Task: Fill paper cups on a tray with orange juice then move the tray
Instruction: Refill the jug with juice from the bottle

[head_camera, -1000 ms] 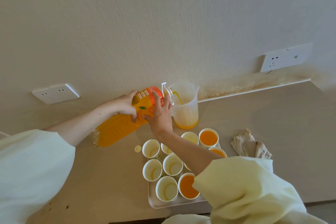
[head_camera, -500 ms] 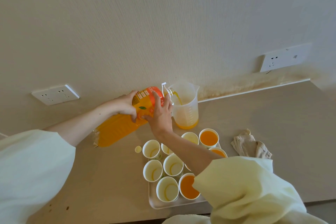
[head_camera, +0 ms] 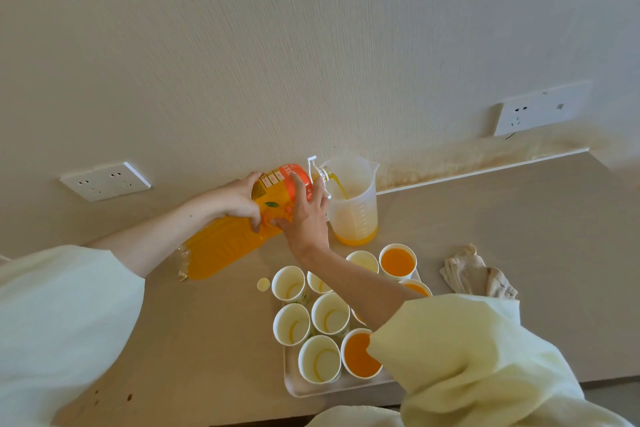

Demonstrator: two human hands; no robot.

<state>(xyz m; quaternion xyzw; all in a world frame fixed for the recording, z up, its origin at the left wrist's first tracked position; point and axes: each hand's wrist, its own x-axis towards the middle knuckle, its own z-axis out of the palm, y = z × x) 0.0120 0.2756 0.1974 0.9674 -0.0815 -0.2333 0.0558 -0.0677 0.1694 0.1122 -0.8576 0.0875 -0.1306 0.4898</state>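
A large orange juice bottle (head_camera: 221, 250) is tipped with its neck over a clear measuring jug (head_camera: 353, 215), and a thin stream of juice falls into the jug. My left hand (head_camera: 239, 199) grips the bottle's upper body from the left. My right hand (head_camera: 304, 215) holds the bottle near its orange label from the right. A white tray (head_camera: 294, 388) near the table's front edge carries several paper cups. One cup at the back (head_camera: 397, 261) and one at the front (head_camera: 360, 354) hold juice; several others (head_camera: 292, 322) look unfilled. My right sleeve hides part of the tray.
The yellow bottle cap (head_camera: 263, 284) lies on the table left of the cups. A crumpled beige cloth (head_camera: 478, 277) lies right of the tray. Wall sockets sit at the left (head_camera: 104, 180) and the right (head_camera: 540, 109). The table (head_camera: 519, 218) meets the wall just behind the jug.
The bottle stays tipped and juice keeps running into the jug. Both hands keep their hold in the same place.
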